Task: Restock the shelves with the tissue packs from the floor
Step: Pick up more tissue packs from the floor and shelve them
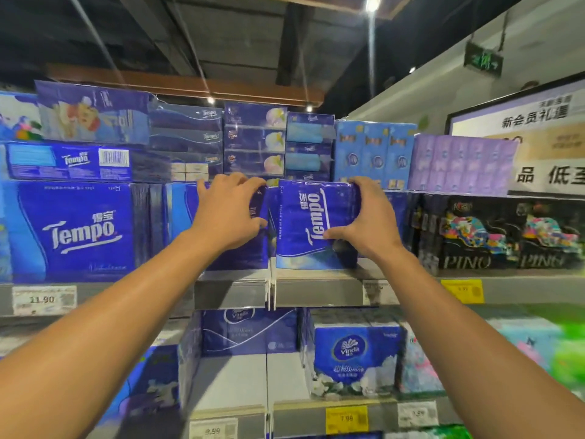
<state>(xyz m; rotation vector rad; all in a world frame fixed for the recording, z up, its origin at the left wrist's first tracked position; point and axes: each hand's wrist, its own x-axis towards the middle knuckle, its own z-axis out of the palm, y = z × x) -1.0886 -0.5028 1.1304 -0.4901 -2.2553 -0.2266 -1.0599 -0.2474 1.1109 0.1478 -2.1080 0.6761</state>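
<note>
Frame centre: right hand [367, 220] grips upright Tempo pack [311, 226] on shelf [316, 291]; left hand [226, 213] fingers curled round neighbouring pack [253, 236].

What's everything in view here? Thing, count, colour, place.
Upright Tempo pack: one, dark blue, upper shelf centre, logo sideways.
Adjacent Tempo pack: one, dark blue, just left of it.
Large Tempo pack: one, blue, upper shelf left.
Stacked tissue boxes: several, blue and purple, on top of the packs.
PINO packs: two visible, black with multicolour print, upper shelf right.
Vinda pack: one, blue and white, lower shelf.
Price tags: several, yellow and white, shelf edges.
Left hand: grips the adjacent pack.
Right hand: grips the upright pack.
</note>
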